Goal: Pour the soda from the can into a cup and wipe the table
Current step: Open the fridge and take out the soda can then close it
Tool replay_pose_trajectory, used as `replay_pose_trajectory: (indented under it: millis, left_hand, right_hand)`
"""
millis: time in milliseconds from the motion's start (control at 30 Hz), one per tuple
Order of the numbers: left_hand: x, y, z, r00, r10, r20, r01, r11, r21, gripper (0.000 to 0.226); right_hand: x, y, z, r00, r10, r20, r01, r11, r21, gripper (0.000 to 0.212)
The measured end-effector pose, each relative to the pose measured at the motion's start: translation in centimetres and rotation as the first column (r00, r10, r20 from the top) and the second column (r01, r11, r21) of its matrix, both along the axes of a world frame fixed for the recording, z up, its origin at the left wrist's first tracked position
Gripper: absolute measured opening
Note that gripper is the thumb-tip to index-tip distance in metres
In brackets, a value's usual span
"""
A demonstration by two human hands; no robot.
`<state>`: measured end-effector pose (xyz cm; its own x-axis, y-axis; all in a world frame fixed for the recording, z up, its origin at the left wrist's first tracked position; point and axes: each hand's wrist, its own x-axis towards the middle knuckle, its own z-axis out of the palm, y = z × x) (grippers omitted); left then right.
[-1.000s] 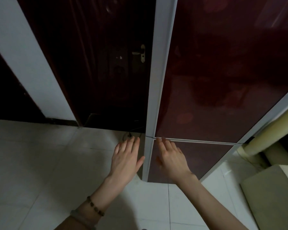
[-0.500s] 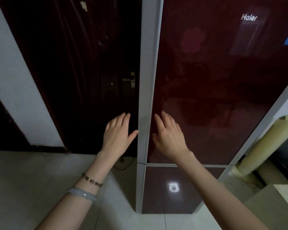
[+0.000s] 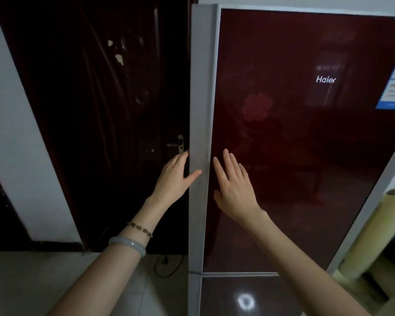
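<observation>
A tall dark red fridge [image 3: 301,156] with a grey side edge [image 3: 201,110] fills the right of the head view; its upper door is closed. My left hand [image 3: 175,176] is open at the grey edge, fingers reaching behind it and thumb lying across it. My right hand [image 3: 234,185] is open with fingers spread, held flat at the red door front just right of the edge. Neither hand holds anything. No can, cup or table is in view.
A dark wooden door [image 3: 105,124] with a brass handle [image 3: 180,142] stands left of the fridge. A black cable [image 3: 167,265] lies on the pale tiled floor [image 3: 27,283]. A yellowish roll [image 3: 374,233] leans at the fridge's right side. The fridge's lower door [image 3: 242,295] sits below.
The view has tilted upward from the floor to the upper fridge door. Both hands have risen from the seam between the doors to the middle of the upper door's left edge.
</observation>
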<state>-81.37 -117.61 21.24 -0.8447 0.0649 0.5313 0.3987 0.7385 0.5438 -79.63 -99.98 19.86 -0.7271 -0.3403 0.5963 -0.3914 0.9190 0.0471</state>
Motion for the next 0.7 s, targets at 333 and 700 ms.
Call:
replay_pose_trajectory:
  millis: [333,700]
  left_hand:
    - [-1.2,1.4,0.8,0.991,0.052,0.126,-0.068,0.990,0.125,0.046]
    - [4.7,1.8,0.3,0.997,0.014,0.072,-0.025,0.989,0.148,0.041]
  right_hand:
    - [0.6,0.5,0.6,0.981,-0.042,0.189,0.018,0.992,0.126,0.096]
    - [6.0,2.0,1.3,0.979,0.040,0.198,-0.051,0.997,0.050,0.087]
